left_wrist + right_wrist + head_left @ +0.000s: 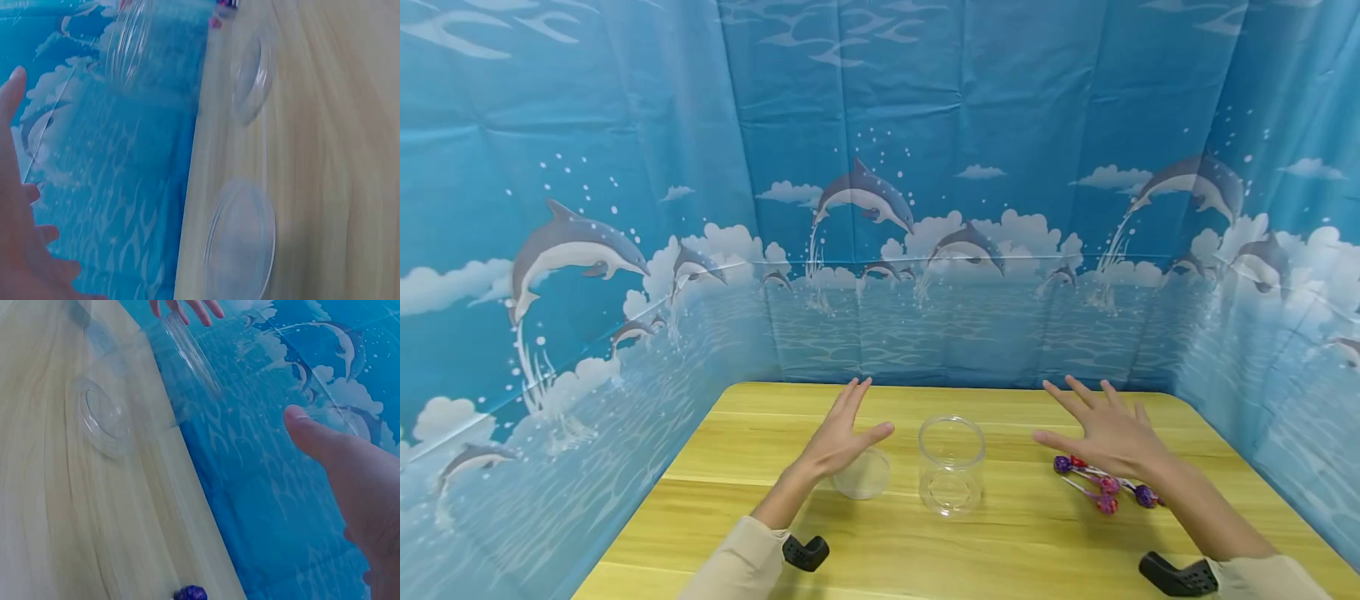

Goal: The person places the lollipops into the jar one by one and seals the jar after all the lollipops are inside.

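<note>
Between the two hands, on the yellow table, stands a clear jar, upright with its rim uppermost and touched by neither hand. Left of the jar and apart from it, the lid lies flat, a round translucent disc partly hidden by the left hand. That hand is raised over the table, fingers extended and thumb stretched out towards the jar; it has hold of nothing. Right of the jar, the right hand is also raised, its fingers spread wide and its thumb pointing back towards the jar; it too grips nothing. Below it, well to the jar's right, the lollipops lie in a loose cluster, with purple, red and pink heads and white sticks; the hand hides part of them. Beyond the jar, past the table's far edge, hangs a blue curtain printed with dolphins, clouds and water.
</note>
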{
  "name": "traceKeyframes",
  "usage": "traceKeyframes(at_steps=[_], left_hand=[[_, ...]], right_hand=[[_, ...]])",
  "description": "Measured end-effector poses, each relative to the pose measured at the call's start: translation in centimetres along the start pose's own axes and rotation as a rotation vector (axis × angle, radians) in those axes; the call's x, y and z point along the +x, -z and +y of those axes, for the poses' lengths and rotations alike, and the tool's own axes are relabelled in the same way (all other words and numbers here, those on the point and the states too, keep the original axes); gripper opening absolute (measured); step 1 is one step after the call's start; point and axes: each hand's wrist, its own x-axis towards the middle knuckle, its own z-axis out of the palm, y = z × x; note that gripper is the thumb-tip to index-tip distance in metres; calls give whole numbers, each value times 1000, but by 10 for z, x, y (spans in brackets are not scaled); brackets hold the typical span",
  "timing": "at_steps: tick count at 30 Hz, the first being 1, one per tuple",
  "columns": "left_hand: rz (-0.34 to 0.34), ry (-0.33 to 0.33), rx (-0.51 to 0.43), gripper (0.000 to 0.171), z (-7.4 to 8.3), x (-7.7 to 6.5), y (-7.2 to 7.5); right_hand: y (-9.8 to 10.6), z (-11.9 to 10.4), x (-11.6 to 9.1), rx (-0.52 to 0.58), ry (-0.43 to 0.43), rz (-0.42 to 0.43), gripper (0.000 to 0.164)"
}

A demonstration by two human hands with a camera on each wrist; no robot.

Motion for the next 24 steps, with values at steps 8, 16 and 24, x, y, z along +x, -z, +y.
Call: traceKeyframes(at_steps=[8, 16, 24], left_hand=[[-98, -69, -221, 101, 13, 12, -26], [-203, -86, -408, 110, 19, 20, -49], [-259, -81, -550, 110, 16, 26, -68]], right_hand=[[3, 20, -12, 40, -13, 4, 88], [6, 47, -25, 47, 30, 70, 82], [4, 84, -40, 206, -6, 65, 75]])
